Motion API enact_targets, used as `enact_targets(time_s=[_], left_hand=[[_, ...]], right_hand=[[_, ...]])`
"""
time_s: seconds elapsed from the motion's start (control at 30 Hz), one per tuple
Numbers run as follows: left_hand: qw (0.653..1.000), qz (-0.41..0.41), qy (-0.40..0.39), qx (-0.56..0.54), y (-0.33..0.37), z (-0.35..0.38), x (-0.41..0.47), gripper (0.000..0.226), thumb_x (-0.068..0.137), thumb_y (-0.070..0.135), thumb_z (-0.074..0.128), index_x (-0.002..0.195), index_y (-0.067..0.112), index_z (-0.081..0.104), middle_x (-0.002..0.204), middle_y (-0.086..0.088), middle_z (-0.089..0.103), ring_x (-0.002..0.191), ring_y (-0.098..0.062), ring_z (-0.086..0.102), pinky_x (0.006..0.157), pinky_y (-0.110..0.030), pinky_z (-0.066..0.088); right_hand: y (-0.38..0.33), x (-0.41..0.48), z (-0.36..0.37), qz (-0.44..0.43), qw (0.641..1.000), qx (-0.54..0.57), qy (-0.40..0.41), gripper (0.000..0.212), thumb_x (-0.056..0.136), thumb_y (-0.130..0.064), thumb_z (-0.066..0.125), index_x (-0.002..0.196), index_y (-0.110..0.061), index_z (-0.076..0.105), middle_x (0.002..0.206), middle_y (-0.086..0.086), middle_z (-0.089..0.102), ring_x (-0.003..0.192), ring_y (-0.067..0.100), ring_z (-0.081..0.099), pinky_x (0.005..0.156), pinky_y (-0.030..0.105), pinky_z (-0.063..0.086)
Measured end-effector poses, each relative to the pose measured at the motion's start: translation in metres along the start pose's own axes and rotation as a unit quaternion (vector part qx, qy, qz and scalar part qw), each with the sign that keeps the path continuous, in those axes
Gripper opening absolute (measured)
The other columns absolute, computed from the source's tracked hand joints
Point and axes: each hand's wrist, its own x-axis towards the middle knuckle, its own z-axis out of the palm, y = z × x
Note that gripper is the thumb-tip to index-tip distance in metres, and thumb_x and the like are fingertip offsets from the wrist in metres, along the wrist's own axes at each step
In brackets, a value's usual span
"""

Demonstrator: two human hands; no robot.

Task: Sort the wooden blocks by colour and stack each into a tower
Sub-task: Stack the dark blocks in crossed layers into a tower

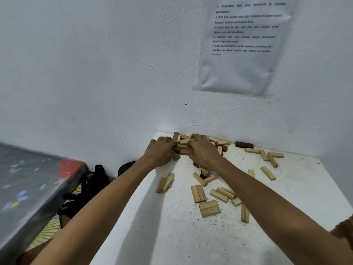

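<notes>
Against the wall, left hand (159, 152) and right hand (205, 153) dig into the block pile (184, 142), grip unclear on both; sorting seems barely begun, dark blocks (244, 144) need separating next.

Two hands (159, 152), about thirty blocks (209, 208)

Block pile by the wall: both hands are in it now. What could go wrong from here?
1. The left hand and right hand curl into the block pile together; dragging it could scatter loose blocks.
2. Two light blocks lie near the left edge of the table; a sweeping forearm might push them off.
3. Dark blocks sit half hidden among light ones, so colours could get mixed.
</notes>
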Motion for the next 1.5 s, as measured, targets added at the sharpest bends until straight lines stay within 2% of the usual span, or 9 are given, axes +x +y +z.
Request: enact_targets(time_s=[0.1,0.23,0.4,0.63,0.77,0.93,1.13,1.3,1.5], left_hand=[[0.998,0.032,0.054,0.023,-0.012,0.015,0.001,0.059,0.096,0.031,0.064,0.15,0.024,0.045,0.158,-0.003,0.042,0.144,-0.027,0.04,0.107,-0.045,0.038],[0.991,0.085,0.086,0.061,-0.023,0.014,0.003,0.044,0.091,0.037,0.069,0.13,0.018,0.058,0.143,-0.001,0.057,0.134,-0.026,0.049,0.1,-0.044,0.043],[0.992,0.093,0.083,0.02,-0.026,0.015,-0.002,0.039,0.093,0.042,0.066,0.125,0.021,0.055,0.117,0.003,0.069,0.115,-0.022,0.058,0.098,-0.04,0.044],[0.992,0.088,0.085,-0.017,-0.023,0.021,-0.017,0.044,0.102,0.05,0.054,0.133,0.018,0.052,0.113,-0.005,0.069,0.111,-0.027,0.057,0.091,-0.039,0.042],[0.989,0.088,0.117,-0.017,-0.019,0.016,-0.028,0.043,0.101,0.049,0.054,0.133,0.02,0.05,0.108,-0.005,0.069,0.108,-0.027,0.057,0.093,-0.04,0.042],[0.984,0.089,0.151,-0.041,-0.016,0.0,-0.054,0.029,0.097,0.041,0.063,0.122,0.027,0.062,0.1,0.002,0.07,0.102,-0.026,0.058,0.087,-0.04,0.044],[0.962,0.122,0.174,-0.17,0.036,-0.008,-0.121,0.049,0.091,0.064,0.043,0.114,0.031,0.071,0.088,0.006,0.068,0.081,-0.02,0.057,0.073,-0.036,0.048],[0.955,0.165,0.165,-0.181,0.09,0.016,-0.182,0.023,0.095,0.046,0.066,0.114,0.033,0.071,0.089,0.009,0.066,0.082,-0.014,0.058,0.07,-0.034,0.05],[0.96,0.186,0.154,-0.143,0.133,0.053,-0.22,0.027,0.094,0.046,0.063,0.118,0.037,0.072,0.103,0.007,0.072,0.091,-0.018,0.063,0.073,-0.036,0.052]], right_hand=[[0.001,-0.001,0.012,-0.002,1.0,-0.013,0.02,0.035,0.094,-0.023,0.063,0.127,-0.01,0.064,0.155,0.016,0.036,0.141,0.036,0.033,0.09,0.046,0.056],[-0.003,-0.005,0.011,0.022,0.998,-0.016,0.062,0.029,0.092,-0.024,0.068,0.117,-0.01,0.064,0.131,0.013,0.048,0.123,0.033,0.044,0.077,0.042,0.054],[-0.003,-0.011,0.012,0.053,0.998,0.03,0.032,0.025,0.096,-0.022,0.067,0.117,-0.009,0.067,0.126,0.013,0.057,0.131,0.036,0.043,0.092,0.046,0.052],[-0.015,-0.018,0.016,0.051,0.997,0.024,0.046,0.011,0.095,-0.012,0.062,0.105,-0.009,0.066,0.107,0.013,0.066,0.104,0.032,0.06,0.065,0.035,0.043],[-0.019,-0.022,0.013,0.046,0.995,0.018,0.085,0.02,0.095,-0.014,0.065,0.115,-0.015,0.063,0.098,0.013,0.069,0.102,0.034,0.059,0.069,0.04,0.052],[-0.026,-0.06,-0.014,0.059,0.99,0.056,0.118,0.023,0.101,-0.02,0.061,0.123,-0.021,0.068,0.105,0.008,0.073,0.114,0.035,0.051,0.074,0.04,0.048],[-0.032,-0.154,-0.026,0.103,0.979,0.108,0.14,0.021,0.099,-0.021,0.066,0.119,-0.024,0.073,0.107,0.003,0.07,0.114,0.03,0.052,0.07,0.036,0.045],[-0.035,-0.244,-0.019,0.118,0.975,0.131,0.133,0.021,0.1,-0.023,0.063,0.119,-0.025,0.072,0.106,0.003,0.069,0.109,0.028,0.054,0.076,0.042,0.051],[-0.026,-0.317,0.0,0.14,0.973,0.16,0.095,0.026,0.104,-0.02,0.055,0.127,-0.023,0.066,0.117,0.002,0.063,0.113,0.023,0.056,0.085,0.041,0.05]])
